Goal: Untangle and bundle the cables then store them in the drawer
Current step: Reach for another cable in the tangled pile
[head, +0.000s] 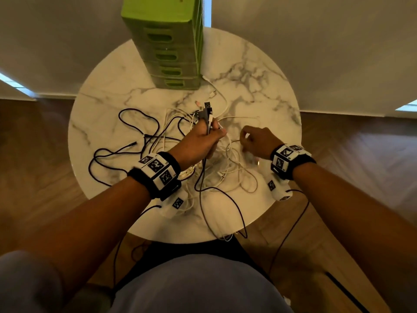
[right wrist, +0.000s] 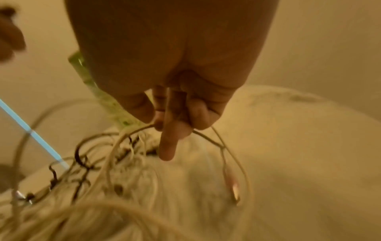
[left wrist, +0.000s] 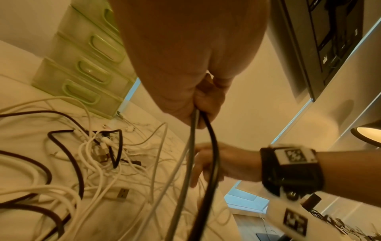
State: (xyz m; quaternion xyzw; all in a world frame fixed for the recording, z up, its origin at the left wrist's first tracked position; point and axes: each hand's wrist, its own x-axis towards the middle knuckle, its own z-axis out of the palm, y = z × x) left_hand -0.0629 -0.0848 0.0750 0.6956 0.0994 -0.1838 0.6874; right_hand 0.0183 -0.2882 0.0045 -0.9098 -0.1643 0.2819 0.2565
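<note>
A tangle of white and black cables lies spread over the round marble table. My left hand grips a bunch of cable ends, their plugs sticking up above the fist; a grey and a black cable hang from it. To its right, my right hand pinches a thin beige cable lifted off the pile, with a pink-tipped plug dangling below. The green drawer unit stands at the table's far side, drawers closed.
Some cables hang over the table's near edge towards my lap. A loose white cable lies by the drawer unit's base. Wooden floor surrounds the table, and white walls stand behind it.
</note>
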